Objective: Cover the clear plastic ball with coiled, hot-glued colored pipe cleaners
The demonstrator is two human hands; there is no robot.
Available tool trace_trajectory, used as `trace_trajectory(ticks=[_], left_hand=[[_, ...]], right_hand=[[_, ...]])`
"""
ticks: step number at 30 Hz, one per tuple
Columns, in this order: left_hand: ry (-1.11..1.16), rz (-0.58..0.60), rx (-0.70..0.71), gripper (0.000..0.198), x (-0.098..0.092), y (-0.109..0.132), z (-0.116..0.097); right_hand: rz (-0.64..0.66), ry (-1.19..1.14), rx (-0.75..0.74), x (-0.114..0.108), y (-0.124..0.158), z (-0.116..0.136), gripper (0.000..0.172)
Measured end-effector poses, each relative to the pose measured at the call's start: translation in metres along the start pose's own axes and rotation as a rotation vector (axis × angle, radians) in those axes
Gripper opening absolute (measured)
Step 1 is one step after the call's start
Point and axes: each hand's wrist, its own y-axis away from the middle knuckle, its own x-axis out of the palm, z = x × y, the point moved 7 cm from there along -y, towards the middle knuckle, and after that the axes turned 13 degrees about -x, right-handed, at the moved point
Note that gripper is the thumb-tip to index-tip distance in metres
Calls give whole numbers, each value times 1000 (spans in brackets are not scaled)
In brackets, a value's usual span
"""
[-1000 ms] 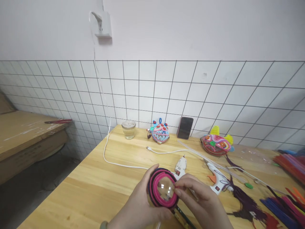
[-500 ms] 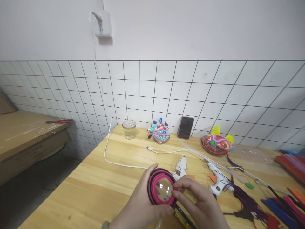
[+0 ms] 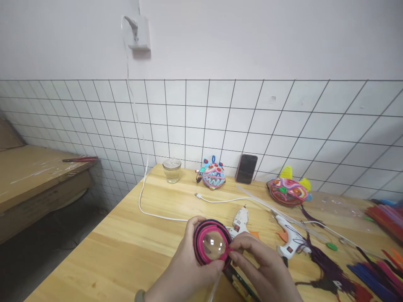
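Note:
A clear domed disc (image 3: 214,244) ringed with pink, black and dark blue fuzzy pipe cleaner is held over the table. My left hand (image 3: 185,264) wraps round its left side, the thumb resting along the lower rim. At the right edge, my right hand (image 3: 258,260) pinches the pink pipe cleaner (image 3: 230,249) between thumb and forefinger. Below the disc lies a dark, long, thin tool, partly covered by my hands. Just behind stands a white glue gun (image 3: 241,219).
Another white glue gun (image 3: 290,239), a purple tassel (image 3: 324,264) and pipe cleaners (image 3: 373,277) lie right. Along the wall are a glass cup (image 3: 172,172), two colourful decorated crafts (image 3: 213,175) and a phone (image 3: 247,168). A white cable (image 3: 162,217) crosses the table (image 3: 103,247).
The disc has turned and shifted slightly left in my left hand. A short pink end now shows between my right fingertips, and the left thumb presses farther onto the rim.

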Motion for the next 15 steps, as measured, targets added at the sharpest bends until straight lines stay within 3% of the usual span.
trace_trajectory(ticks=[3,9,15], left_hand=[[-10,25,-1,56,1,1,-2],[26,97,-15,70,0,1,6],[17,6,-52,87,-5,-2,12]], right_hand=[[16,2,8,1,0,-1,14],[-2,27,18,1,3,-3,11],[102,76,26,9,4,-2,14]])
